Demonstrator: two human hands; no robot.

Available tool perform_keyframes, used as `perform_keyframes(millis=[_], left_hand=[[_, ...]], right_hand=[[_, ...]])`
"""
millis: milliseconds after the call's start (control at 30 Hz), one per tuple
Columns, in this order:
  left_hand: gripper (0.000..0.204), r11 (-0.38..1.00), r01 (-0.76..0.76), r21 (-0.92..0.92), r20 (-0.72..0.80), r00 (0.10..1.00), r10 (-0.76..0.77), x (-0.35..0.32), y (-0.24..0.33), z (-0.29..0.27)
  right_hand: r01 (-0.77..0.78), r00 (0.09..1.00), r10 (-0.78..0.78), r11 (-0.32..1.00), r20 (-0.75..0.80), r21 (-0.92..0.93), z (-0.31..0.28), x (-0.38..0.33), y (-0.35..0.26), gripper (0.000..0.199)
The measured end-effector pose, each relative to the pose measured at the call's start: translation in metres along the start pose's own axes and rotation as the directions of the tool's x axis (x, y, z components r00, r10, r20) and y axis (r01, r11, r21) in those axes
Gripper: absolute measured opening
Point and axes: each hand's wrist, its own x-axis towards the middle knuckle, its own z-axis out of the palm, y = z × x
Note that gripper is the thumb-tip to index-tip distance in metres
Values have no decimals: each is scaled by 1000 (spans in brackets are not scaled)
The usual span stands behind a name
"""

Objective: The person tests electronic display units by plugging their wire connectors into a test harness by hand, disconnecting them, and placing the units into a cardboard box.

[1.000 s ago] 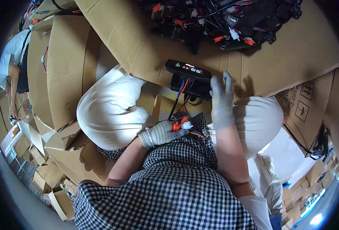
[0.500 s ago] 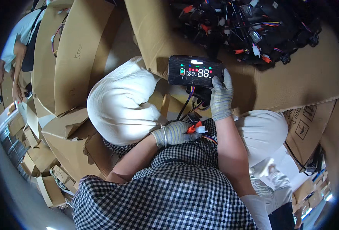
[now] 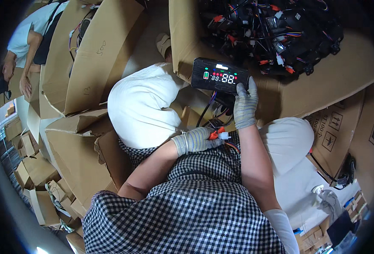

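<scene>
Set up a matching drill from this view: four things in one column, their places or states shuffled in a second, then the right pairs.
Things:
1. display panel
2. orange connector
3. wire bundle
4. left hand

Places or states:
A. piled in the cardboard box at top
B. gloved, at the lap, pinching plugs
C. lit, held up by the right hand
D. between the left hand's fingertips

Pairs: 1-C, 2-D, 3-A, 4-B
</scene>
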Motion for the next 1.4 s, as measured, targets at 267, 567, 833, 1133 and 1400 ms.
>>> perform_keyframes(millis=[267, 567, 833, 1133, 1400], left_hand=[[23, 762, -453, -463, -505, 841, 193, 15, -18, 4], [31, 672, -455, -585, -453, 870, 195, 19, -26, 0], [38, 546, -332, -769, -293, 943, 161, 14, -26, 2], [50, 851, -317, -418, -340, 924, 177, 10, -29, 0], [52, 908, -257, -332, -144, 965, 220, 3, -39, -3]], right_hand=[[-62, 989, 119, 873, 87, -484, -16, -4, -16, 51], [-1, 868, 367, 677, 336, -736, -28, -74, -36, 35], [-161, 934, 298, 843, 196, -514, -23, -84, -99, 23], [562, 762, 152, 328, 629, -759, -33, -72, -65, 22], [359, 723, 430, 436, 541, -825, -31, -77, -65, 25]])
